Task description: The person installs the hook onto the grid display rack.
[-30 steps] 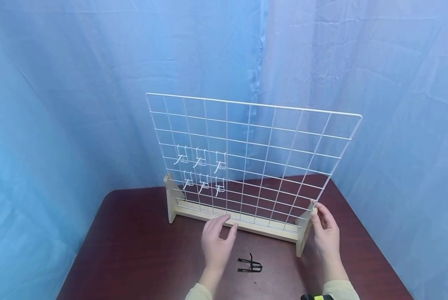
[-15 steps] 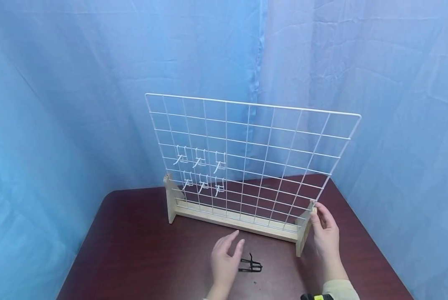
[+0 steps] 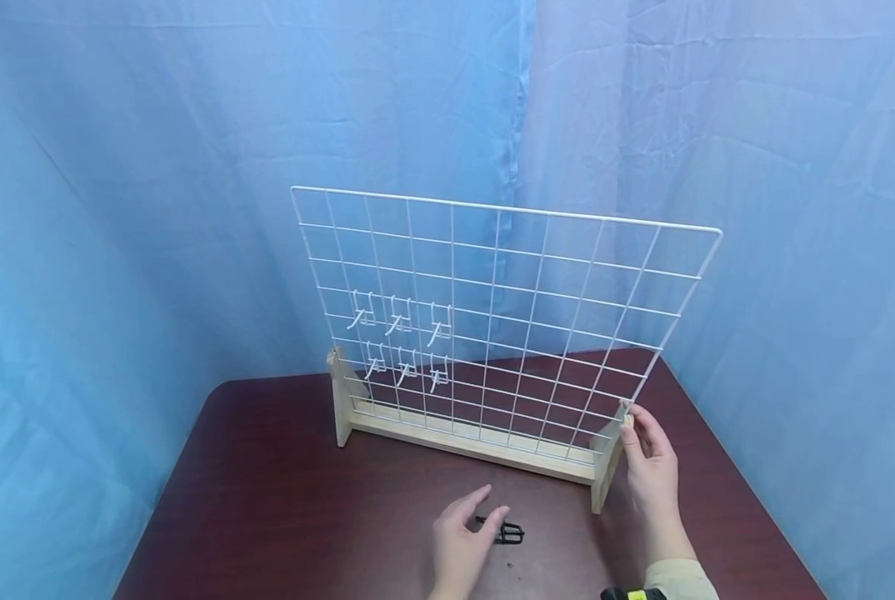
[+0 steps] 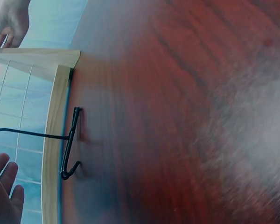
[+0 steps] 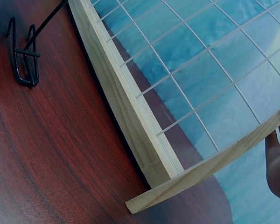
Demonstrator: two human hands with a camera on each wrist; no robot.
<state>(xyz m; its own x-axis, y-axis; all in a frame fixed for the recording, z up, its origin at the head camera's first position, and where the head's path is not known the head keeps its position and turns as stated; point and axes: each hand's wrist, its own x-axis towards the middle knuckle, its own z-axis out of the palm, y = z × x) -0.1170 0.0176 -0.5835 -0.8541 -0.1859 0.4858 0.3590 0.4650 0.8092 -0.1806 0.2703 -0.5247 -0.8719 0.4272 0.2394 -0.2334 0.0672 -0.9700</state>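
Note:
A black wire hook [image 3: 513,533] lies on the table in front of the white wire grid rack [image 3: 530,315]. My left hand [image 3: 458,546] hovers beside the hook, thumb and fingers apart, holding nothing; its thumb overlaps part of the hook in the head view. The hook's long prong [image 4: 32,133] sticks up in the left wrist view, with the left fingers [image 4: 8,177] near it. At the rack's right end, my right hand [image 3: 653,471] pinches the top of the wooden side support [image 3: 607,467]. Its fingertips are partly hidden behind the wood in the right wrist view.
Several white hooks [image 3: 440,332] hang in two rows on the left part of the grid. A wooden base bar [image 3: 477,446] joins the two side supports, the other being the left support [image 3: 341,400]. Blue curtains [image 3: 192,167] surround the dark red table [image 3: 267,500].
My left hand has moved back from the rack's base bar, down and to the right, to the black hook. The right hand keeps its hold on the side support.

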